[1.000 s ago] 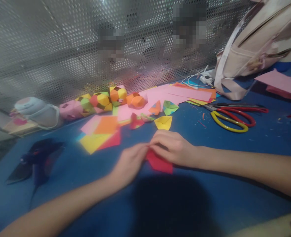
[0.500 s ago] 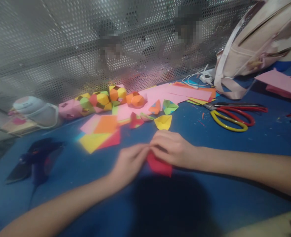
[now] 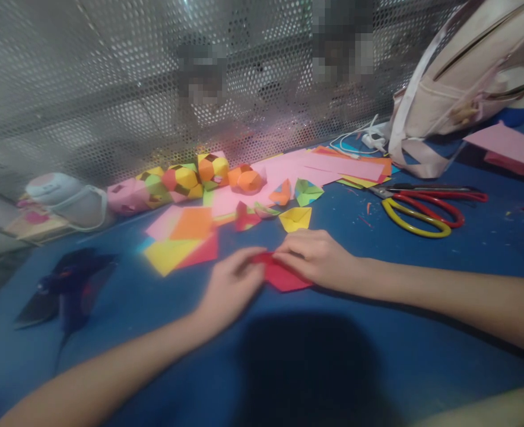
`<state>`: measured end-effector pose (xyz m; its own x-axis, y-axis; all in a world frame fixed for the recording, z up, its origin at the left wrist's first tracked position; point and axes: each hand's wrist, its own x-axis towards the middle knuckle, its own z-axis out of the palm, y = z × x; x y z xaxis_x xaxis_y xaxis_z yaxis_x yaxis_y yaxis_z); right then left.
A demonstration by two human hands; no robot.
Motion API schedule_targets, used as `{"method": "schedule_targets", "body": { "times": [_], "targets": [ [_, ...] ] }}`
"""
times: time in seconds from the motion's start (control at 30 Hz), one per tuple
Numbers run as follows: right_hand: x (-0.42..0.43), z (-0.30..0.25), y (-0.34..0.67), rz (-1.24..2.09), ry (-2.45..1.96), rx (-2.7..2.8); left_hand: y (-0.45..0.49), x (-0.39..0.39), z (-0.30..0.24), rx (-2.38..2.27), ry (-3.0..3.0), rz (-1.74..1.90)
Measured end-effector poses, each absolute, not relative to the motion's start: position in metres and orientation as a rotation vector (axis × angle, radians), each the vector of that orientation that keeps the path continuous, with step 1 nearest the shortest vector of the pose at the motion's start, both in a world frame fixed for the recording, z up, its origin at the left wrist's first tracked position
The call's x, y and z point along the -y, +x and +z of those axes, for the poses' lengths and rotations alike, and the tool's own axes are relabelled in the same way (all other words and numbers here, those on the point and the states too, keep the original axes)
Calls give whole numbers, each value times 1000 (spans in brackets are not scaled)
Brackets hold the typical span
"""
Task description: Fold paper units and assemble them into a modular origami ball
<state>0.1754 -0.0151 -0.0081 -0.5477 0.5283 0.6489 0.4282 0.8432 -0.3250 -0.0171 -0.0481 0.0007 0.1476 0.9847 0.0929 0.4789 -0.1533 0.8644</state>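
1. Since half a second ago, the red paper (image 3: 286, 277) has been turned: its near corner does not hang so far toward the near edge of the tabletop (image 3: 155, 344), and it lies flatter. Also, the left hand (image 3: 236, 281) has parted its fingers more — a red strip is now visible between them.
2. Red paper is near the middle of the tabletop, under and between the two hands.
3. Right hand (image 3: 317, 256) grasps it at the right part, with fingertips pressed close together. Left hand curves at its left end and touches it; whether it really pinches, I cannot tell.
4. Such paper should be very light, thin and a little stiff at folds. Probably it is not slippery, but it can crease or tear easily, so two opposite corners are the good places for holding.
5. Beyond the right hand, just beside it, lies a yellow folded piece (image 3: 295, 219); toward the left edge lie loose squares (image 3: 168, 252) and a dark blue tool (image 3: 72, 290), blurred.
6. Along the far edge stand folded paper balls (image 3: 184, 181) before a perforated metal screen (image 3: 132, 118). Scissors (image 3: 436, 235) lie to the right — a pale bag (image 3: 448, 83) leans at the far right corner.
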Motion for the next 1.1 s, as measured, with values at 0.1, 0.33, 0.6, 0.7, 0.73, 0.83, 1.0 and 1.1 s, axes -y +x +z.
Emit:
{"method": "schedule_targets", "body": {
  "times": [0.1,0.33,0.6,0.7,0.73,0.83,1.0,1.1],
  "targets": [
    [16,-7,176,185,-645,2249,-17,47,0,-1414,1787,888],
    [15,-4,176,263,-763,2184,-17,45,2,-1451,1739,962],
    [20,4,174,539,-810,2148,-17,40,-6,-1408,1711,1021],
    [22,6,172,630,-946,2094,-18,35,-9,-1417,1577,1122],
    [23,5,171,630,-980,2082,-18,35,-10,-1416,1544,1135],
    [23,1,168,643,-1019,2014,-15,37,-9,-1397,1467,1102],
    [25,-2,164,705,-978,1920,-11,44,-3,-1351,1486,977],
    [27,-3,162,738,-963,1945,-9,46,-1,-1366,1523,957]
  ]
}}
